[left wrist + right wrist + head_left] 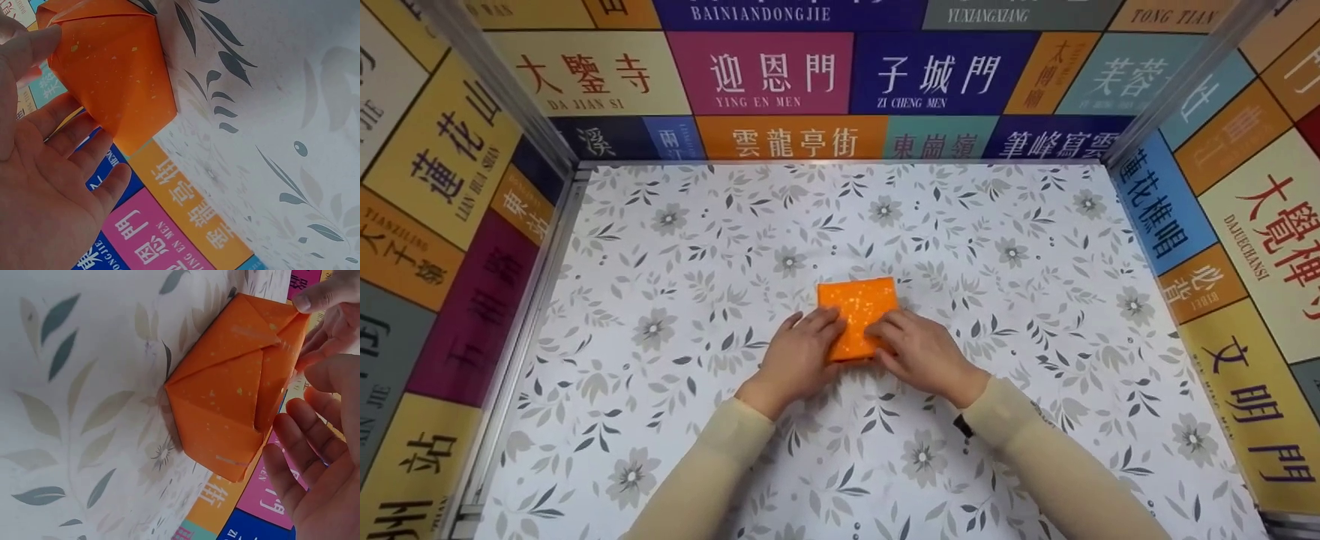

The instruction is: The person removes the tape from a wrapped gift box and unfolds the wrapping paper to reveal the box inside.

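Observation:
A folded piece of orange paper (pixel 859 315), flecked with pale specks, is between both hands above the middle of the patterned table. Its creased flaps and slanting fold lines show in the right wrist view, on the folded paper's (pixel 225 388) near side. My left hand (pixel 802 356) holds the left edge, fingertips over the top face and thumb (pixel 42 42) against the near side. On the right edge, my right hand (pixel 926 349) has bent fingertips over the paper and its thumb low at the near corner.
A white tabletop (pixel 660 397) printed with grey flowers and leaves spreads all around the hands. Colourful panels (pixel 776 75) with large written characters wall in the back and both sides. Metal frame rails (pixel 840 162) run along the table's far edge.

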